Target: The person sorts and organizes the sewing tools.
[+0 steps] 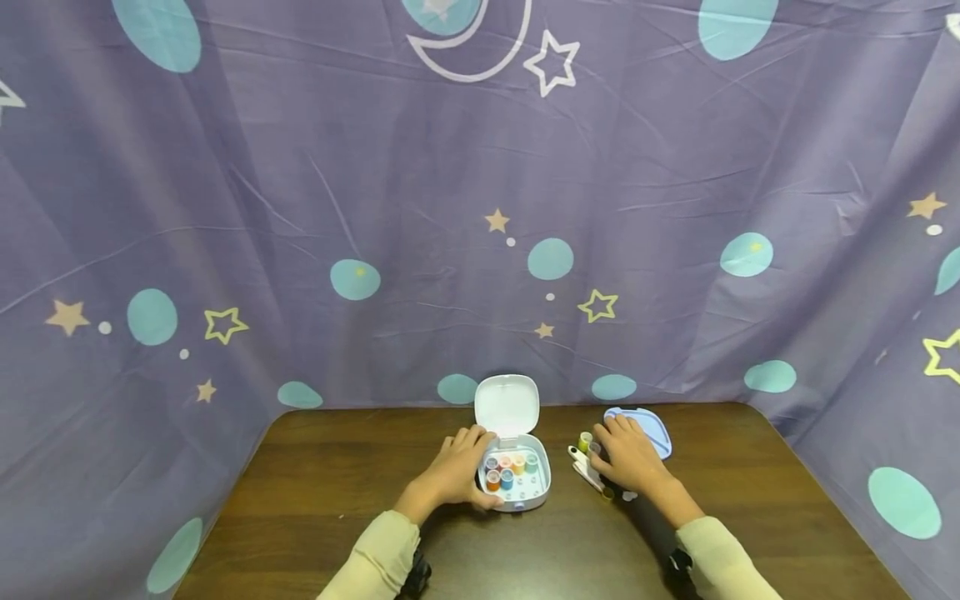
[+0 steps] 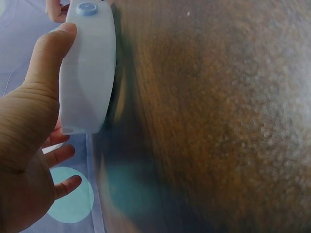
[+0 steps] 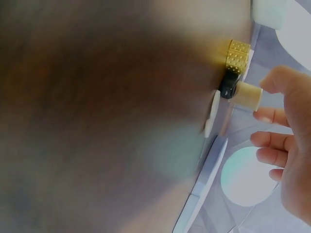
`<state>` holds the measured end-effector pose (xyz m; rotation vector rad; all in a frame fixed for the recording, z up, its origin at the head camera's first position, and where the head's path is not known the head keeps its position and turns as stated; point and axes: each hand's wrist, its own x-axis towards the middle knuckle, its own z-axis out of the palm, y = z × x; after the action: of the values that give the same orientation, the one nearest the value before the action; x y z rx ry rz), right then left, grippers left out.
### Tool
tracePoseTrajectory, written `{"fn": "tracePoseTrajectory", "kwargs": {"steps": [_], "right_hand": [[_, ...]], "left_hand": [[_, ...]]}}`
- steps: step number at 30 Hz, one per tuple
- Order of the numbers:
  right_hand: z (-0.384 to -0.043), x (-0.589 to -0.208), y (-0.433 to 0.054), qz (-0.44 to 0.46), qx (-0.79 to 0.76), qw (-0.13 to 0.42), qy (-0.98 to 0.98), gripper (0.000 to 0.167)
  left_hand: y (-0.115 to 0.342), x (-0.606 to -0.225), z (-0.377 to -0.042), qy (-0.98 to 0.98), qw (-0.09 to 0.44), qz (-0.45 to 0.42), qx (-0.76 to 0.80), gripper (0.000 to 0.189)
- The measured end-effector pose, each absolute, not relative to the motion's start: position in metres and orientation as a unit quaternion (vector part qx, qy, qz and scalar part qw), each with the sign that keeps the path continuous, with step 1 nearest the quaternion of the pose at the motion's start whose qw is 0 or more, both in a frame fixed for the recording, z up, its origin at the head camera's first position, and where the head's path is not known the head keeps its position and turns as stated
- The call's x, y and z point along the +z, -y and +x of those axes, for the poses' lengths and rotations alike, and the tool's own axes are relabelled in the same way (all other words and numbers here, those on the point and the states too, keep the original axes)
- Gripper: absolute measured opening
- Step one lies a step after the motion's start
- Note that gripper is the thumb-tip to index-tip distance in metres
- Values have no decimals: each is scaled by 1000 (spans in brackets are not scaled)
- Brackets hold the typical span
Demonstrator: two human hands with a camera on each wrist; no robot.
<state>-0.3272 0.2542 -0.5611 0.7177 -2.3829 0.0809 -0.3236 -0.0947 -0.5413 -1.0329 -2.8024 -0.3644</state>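
A small white sewing box (image 1: 545,479) stands with its lid (image 1: 507,404) raised. Several coloured thread spools (image 1: 507,479) stand inside on pegs. My left hand (image 1: 452,468) holds the box's left side, its thumb (image 2: 51,58) on the front wall (image 2: 87,82) and the other fingers toward the back. Over on the right, my right hand (image 1: 630,457) has thumb and index finger at the upper end of a cream thread spool (image 3: 248,96), appearing to pinch it. A yellow-green spool (image 1: 585,442) is beside that hand.
White snips (image 1: 585,472) and a gold thimble (image 3: 238,56) lie by the right hand, with a small white piece (image 1: 628,496) close by. Behind that hand is a light-blue tray-like piece (image 1: 654,429). A patterned curtain (image 1: 420,208) hangs behind the wooden table (image 1: 330,467).
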Motion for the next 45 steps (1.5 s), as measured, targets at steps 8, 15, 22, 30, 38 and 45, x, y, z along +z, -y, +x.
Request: {"fn": "tracePoseTrajectory", "kwargs": {"steps": [8, 15, 22, 30, 38, 45], "right_hand": [[-324, -559, -252, 252, 27, 295, 921, 26], [-325, -558, -250, 254, 37, 306, 917, 25], [-325, -556, -245, 246, 41, 297, 922, 26], [-320, -550, -241, 233, 56, 277, 930, 28], [-319, -550, -241, 233, 58, 298, 924, 27], [-318, -553, -240, 230, 65, 300, 923, 30]], "left_hand": [[93, -540, -322, 928, 70, -345, -117, 106], [93, -541, -324, 929, 73, -344, -116, 106], [95, -538, -324, 930, 80, -343, -108, 105], [91, -534, -321, 931, 76, -344, -98, 99], [88, -526, -320, 937, 41, -333, -101, 99], [87, -524, -318, 936, 19, -332, -117, 102]]}}
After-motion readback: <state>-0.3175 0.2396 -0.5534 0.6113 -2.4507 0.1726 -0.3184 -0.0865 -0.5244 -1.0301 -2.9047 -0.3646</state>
